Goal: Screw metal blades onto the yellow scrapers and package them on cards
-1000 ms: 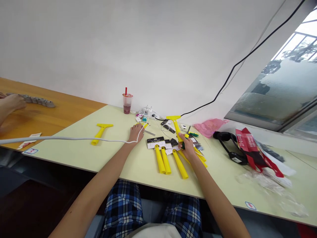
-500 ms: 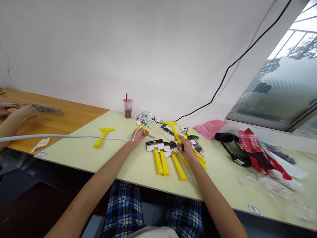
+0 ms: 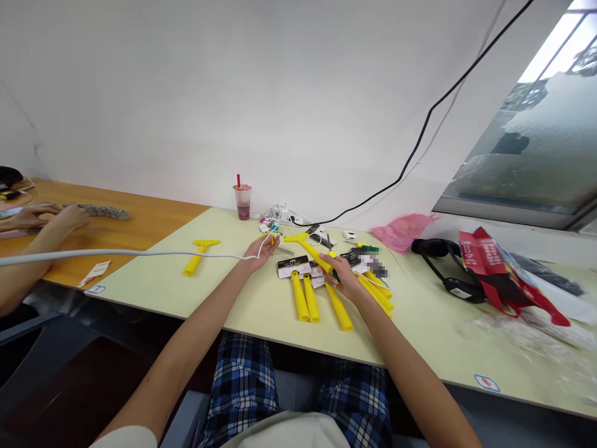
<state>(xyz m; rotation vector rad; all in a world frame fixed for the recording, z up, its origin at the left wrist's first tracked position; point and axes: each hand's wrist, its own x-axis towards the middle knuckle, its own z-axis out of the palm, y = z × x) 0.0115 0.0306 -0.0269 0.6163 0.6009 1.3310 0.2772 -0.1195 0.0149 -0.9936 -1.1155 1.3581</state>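
Observation:
My right hand (image 3: 344,277) is closed around the handle of a yellow T-shaped scraper (image 3: 305,244), its wide head pointing left toward my other hand. Something dark green shows within the same grip, partly hidden. My left hand (image 3: 261,254) is palm up, its fingers curled on a small yellow piece (image 3: 270,238) mostly hidden by them. Beside those fingertips a thin grey metal strip (image 3: 285,251) shows. Below and between my hands lie several yellow tubular handles (image 3: 299,300) with black-and-white cards (image 3: 293,266). Another yellow T-shaped scraper (image 3: 199,256) lies to the left.
A white cable (image 3: 153,252) crosses in front of my left wrist. Toward the wall stand a drink cup (image 3: 243,205) and a power strip (image 3: 289,215). A green-handled screwdriver (image 3: 368,247), pink bag (image 3: 403,230), headphones (image 3: 443,274) and red bag (image 3: 494,267) are rightward. A co-worker's hands (image 3: 56,219) work at left.
The scraper in my right hand has tilted leftward, bringing its head closer to my left hand. My left hand stays nearly in place. The view has shifted slightly.

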